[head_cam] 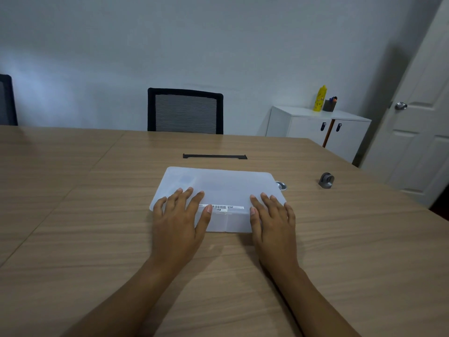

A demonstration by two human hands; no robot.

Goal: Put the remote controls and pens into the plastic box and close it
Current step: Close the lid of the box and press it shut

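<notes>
Plastic box sits mid-counter, lid down, just in front of black strip. Left hand flat, fingers spread, pressing lid's near-left edge; right hand flat, fingers apart, on near-right edge. Neither grips anything. Contents faint through lid, can't confirm. Advice: press evenly along front edge, both sides together, until lid seats; check corners.
</notes>
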